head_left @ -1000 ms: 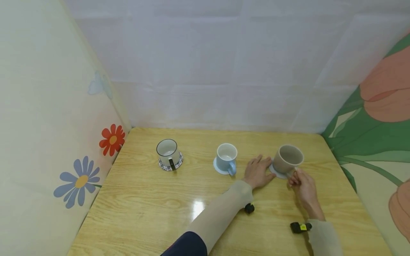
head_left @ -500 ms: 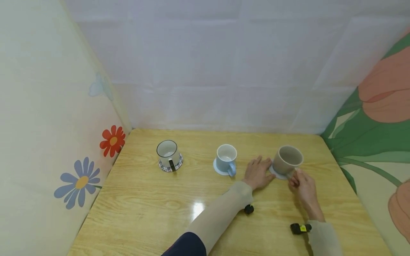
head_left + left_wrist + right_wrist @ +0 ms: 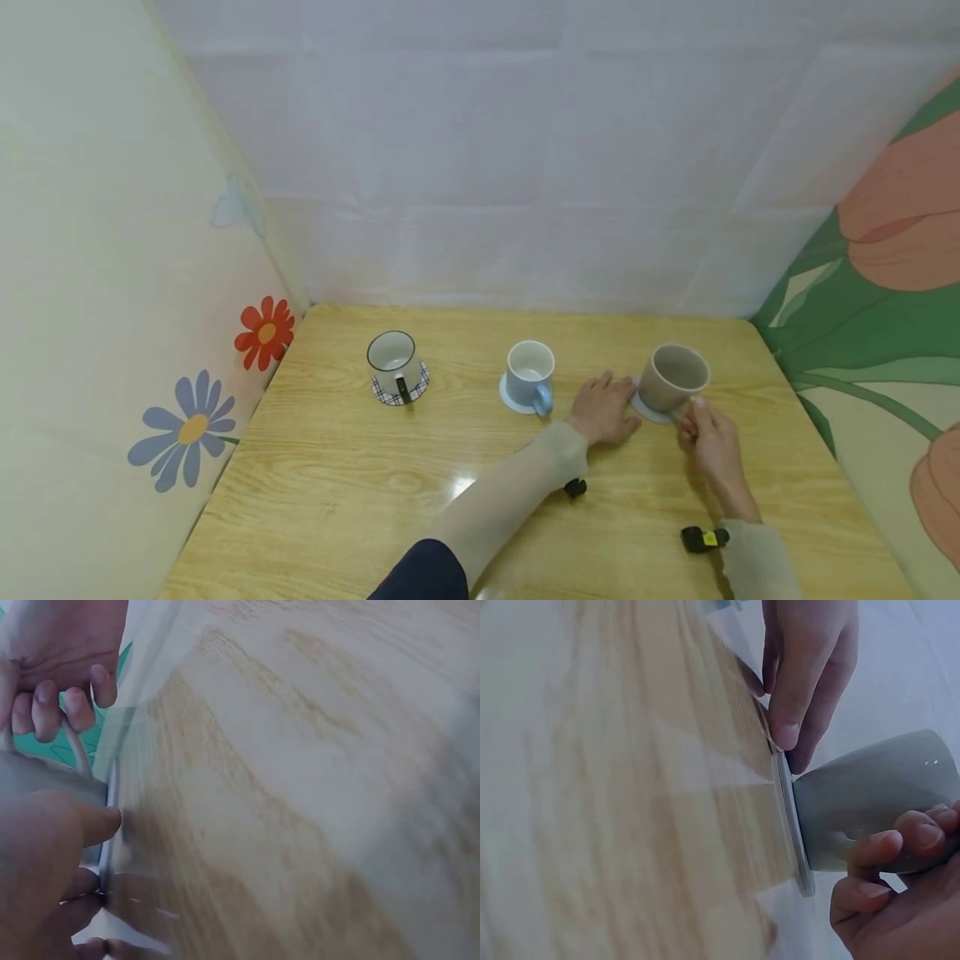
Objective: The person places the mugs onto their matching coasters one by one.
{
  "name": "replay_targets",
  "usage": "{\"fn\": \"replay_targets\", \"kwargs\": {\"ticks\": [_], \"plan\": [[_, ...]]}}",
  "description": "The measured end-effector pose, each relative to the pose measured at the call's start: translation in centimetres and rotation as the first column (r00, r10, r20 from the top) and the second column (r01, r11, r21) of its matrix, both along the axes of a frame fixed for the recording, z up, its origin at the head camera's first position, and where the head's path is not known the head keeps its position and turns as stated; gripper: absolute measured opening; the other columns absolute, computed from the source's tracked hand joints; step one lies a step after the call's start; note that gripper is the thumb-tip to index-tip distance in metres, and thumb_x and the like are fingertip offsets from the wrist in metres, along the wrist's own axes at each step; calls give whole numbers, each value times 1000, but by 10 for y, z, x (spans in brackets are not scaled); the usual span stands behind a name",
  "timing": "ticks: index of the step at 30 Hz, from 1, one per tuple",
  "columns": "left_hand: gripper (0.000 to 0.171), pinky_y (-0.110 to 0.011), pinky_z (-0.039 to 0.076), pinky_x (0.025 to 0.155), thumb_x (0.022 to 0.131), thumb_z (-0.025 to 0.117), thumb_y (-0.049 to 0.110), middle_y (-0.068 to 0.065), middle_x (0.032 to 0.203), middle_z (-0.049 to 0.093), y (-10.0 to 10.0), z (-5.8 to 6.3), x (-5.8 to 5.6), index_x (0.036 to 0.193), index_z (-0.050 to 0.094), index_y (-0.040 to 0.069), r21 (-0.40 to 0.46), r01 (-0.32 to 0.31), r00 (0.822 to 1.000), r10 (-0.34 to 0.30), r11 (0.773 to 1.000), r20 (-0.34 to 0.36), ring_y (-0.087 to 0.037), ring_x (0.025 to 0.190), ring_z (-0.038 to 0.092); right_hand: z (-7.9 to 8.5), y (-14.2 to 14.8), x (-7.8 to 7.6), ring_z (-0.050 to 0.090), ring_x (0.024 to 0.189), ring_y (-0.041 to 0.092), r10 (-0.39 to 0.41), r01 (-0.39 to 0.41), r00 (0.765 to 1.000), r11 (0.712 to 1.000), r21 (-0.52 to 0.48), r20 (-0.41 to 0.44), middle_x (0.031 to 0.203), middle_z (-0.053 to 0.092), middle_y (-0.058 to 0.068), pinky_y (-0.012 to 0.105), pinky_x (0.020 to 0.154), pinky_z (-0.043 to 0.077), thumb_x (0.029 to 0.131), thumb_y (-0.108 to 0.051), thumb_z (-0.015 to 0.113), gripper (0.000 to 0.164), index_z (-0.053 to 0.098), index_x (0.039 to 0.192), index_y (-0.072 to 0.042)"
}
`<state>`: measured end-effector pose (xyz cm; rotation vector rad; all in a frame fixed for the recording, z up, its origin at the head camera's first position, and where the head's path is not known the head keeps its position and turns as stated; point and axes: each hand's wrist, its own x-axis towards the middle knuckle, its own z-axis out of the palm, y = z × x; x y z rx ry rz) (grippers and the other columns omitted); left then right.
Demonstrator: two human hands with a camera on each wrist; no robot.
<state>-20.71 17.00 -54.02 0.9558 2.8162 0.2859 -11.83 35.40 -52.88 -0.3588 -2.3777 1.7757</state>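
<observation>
A beige mug [image 3: 663, 385] stands upright on a pale round coaster [image 3: 651, 412] at the table's right. My right hand [image 3: 716, 450] pinches its handle with curled fingers, which the right wrist view shows close to the mug wall. Just left of the coaster, my left hand [image 3: 602, 410] lies low over the table with its fingers extended. In the right wrist view, fingertips [image 3: 787, 736] of that left hand are at the coaster's edge [image 3: 795, 825]; whether they press on it I cannot tell.
A light blue mug [image 3: 528, 377] stands on a light blue coaster [image 3: 512, 402] left of my left hand. Farther left, a black-rimmed white mug [image 3: 392, 367] rests on a checked coaster [image 3: 384, 398]. White cloth [image 3: 480, 167] rises behind the wooden table [image 3: 337, 500].
My left hand and forearm have shifted slightly left, so the thumb sits a little farther from the coaster. My right hand keeps its hold on the beige mug's handle, and the mugs stay put.
</observation>
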Motion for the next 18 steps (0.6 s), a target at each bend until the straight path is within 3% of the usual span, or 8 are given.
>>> {"fn": "replay_targets", "kwargs": {"ticks": [6, 12, 18], "plan": [[61, -34, 31, 131, 107, 53, 58, 11, 171, 39, -4, 13, 1, 161, 47, 29, -32, 35, 999, -35, 999, 18, -19, 161, 34, 1, 4, -2, 51, 69, 12, 13, -12, 1000, 999, 36, -23, 78, 53, -4, 26, 60, 45, 118, -33, 32, 56, 45, 93, 15], [58, -30, 33, 129, 107, 55, 54, 9, 164, 50, -9, 25, 0, 156, 54, 25, 38, 58, 998, -60, 998, 29, -13, 152, 47, 2, 7, -2, 60, 72, 6, -20, 21, 1000, 991, 132, -8, 79, 64, -10, 21, 65, 52, 118, -34, 37, 54, 61, 98, 10], [57, -31, 35, 129, 108, 55, 55, 9, 161, 54, -17, 32, 0, 156, 54, 26, 52, 69, 998, -69, 996, -6, -13, 149, 51, 2, 10, -1, 64, 77, 2, -61, 72, 996, 972, 222, -58, 85, 70, -18, 16, 67, 54, 115, -32, 49, 46, 68, 108, 9]]}}
